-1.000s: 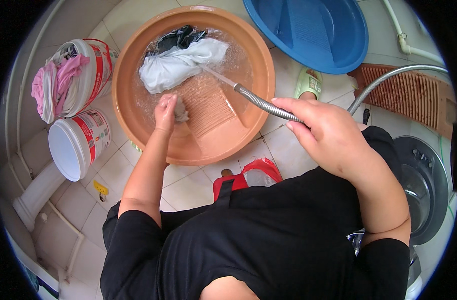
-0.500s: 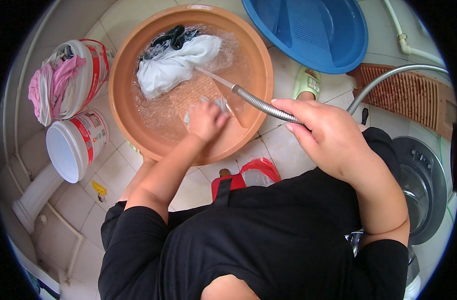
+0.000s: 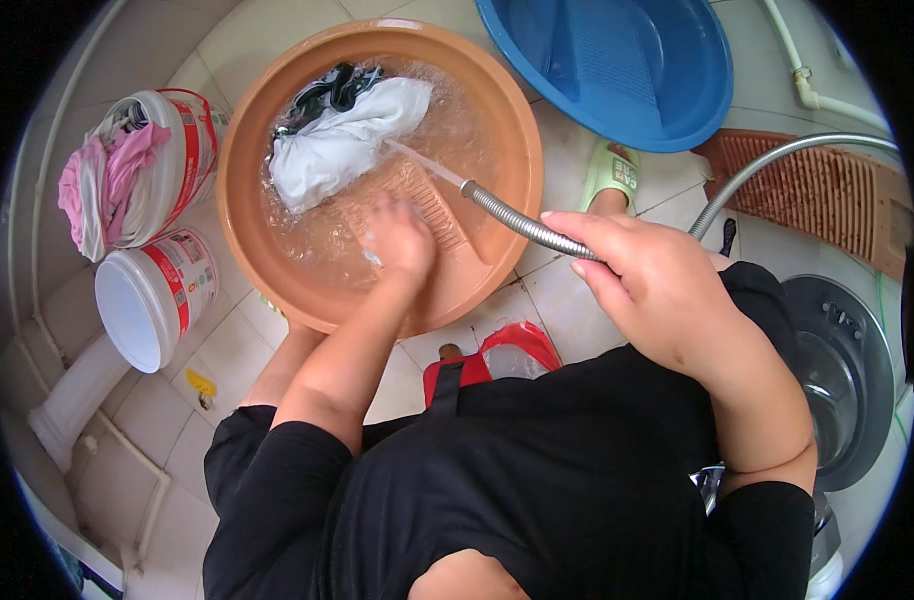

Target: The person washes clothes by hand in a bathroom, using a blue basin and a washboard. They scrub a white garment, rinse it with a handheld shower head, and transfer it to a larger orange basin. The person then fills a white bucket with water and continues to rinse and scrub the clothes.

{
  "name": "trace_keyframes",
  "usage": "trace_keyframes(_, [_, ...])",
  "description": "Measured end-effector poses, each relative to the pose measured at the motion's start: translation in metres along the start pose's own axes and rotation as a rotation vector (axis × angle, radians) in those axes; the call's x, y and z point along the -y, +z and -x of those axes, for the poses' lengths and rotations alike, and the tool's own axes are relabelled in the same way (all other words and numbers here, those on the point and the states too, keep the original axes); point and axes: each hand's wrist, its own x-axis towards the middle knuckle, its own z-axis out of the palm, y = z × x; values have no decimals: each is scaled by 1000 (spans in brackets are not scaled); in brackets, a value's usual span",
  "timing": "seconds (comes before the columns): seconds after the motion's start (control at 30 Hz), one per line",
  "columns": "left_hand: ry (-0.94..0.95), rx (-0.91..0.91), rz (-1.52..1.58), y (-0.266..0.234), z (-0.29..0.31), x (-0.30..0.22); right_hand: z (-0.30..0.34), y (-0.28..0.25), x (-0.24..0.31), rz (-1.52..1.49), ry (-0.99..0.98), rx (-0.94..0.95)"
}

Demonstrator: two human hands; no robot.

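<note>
A metal shower hose (image 3: 527, 220) is gripped in my right hand (image 3: 647, 275). Water streams from its end into a large orange basin (image 3: 235, 190). Inside the basin, my left hand (image 3: 402, 240) rests low over the ribbed washboard slope (image 3: 432, 205), fingers stretched out and slightly blurred. A small whitish bit (image 3: 373, 257) shows beside that hand; I cannot make out whether it is cloth or suds. Farther off in the rippling water lies a bunched white cloth (image 3: 347, 140), puffed above the surface. Behind it sits a dark patterned cloth (image 3: 342, 88).
A blue basin (image 3: 617, 80) stands beyond at the right, with a brown washboard (image 3: 817, 190) near it. At left, a bucket (image 3: 192, 150) heaped with pink and white clothes (image 3: 112, 190) stands by a white bucket (image 3: 142, 310). A grey round tub (image 3: 842, 380) is at far right.
My left hand has shifted slightly, its fingers now extended away from me; the pale cloth seen beside it before is mostly out of sight. The hose stays in my right hand, water still running.
</note>
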Motion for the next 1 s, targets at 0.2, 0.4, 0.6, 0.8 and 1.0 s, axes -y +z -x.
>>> trace_keyframes(0.2, [778, 266, 276, 1, 9, 30, -1, 0, -3, -12, 2, 3])
trace_keyframes(0.4, [-99, 212, 153, -9, -56, 64, -2, -3, 3, 34, 9, 23])
trace_keyframes(0.6, [-171, -139, -164, 32, -5, 162, -2, 1, 2, 26, -10, 31])
trace_keyframes(0.8, [-439, 329, 178, 6, -45, 163, -2, 1, 3, 3, -19, 36])
trace_keyframes(1.0, [-179, 439, 1287, -36, -43, 89, -1, 5, 4, 16, -30, 19])
